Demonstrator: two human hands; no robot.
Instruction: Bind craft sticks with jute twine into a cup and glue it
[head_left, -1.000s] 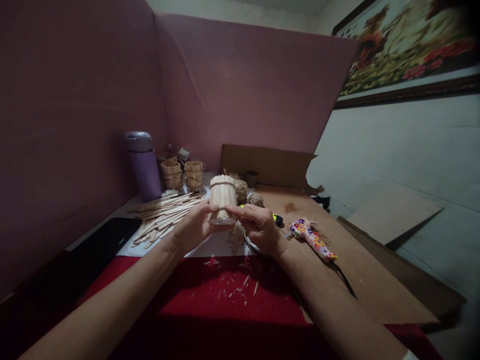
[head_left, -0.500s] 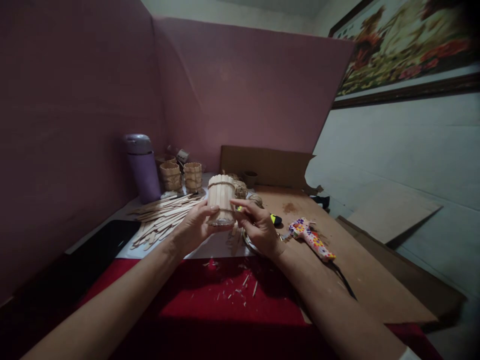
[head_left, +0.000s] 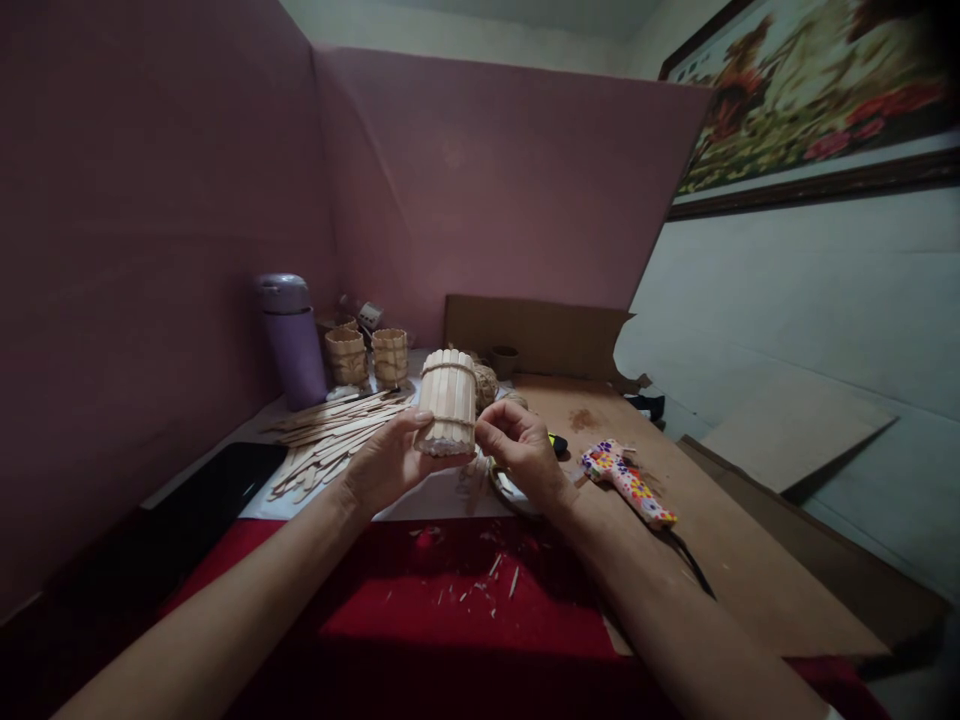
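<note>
My left hand (head_left: 394,452) holds a small cup of craft sticks (head_left: 448,390) from its left and underside, thumb on the lower wall. The cup is tilted a little, its scalloped rim upward. One twine band circles it near the top. A lower strand of twine (head_left: 452,421) crosses the front to the fingertips of my right hand (head_left: 519,445), which are pinched together at the cup's lower right edge. Partly hidden behind the cup are balls of twine (head_left: 486,386). Loose craft sticks (head_left: 330,440) lie in a pile left of my left hand.
Two finished-looking stick cups (head_left: 390,358) stand at the back beside a purple bottle (head_left: 295,350). A flower-patterned glue gun (head_left: 630,485) with a cord lies on the brown board (head_left: 720,540) at right. A black phone-like slab (head_left: 225,485) is at left. Wood scraps (head_left: 495,580) dot the red cloth.
My right hand has drawn back slightly from the cup's wall, its extended index finger now curled into a pinch. The lower twine strand shows more clearly across the front; the cup is tilted slightly more.
</note>
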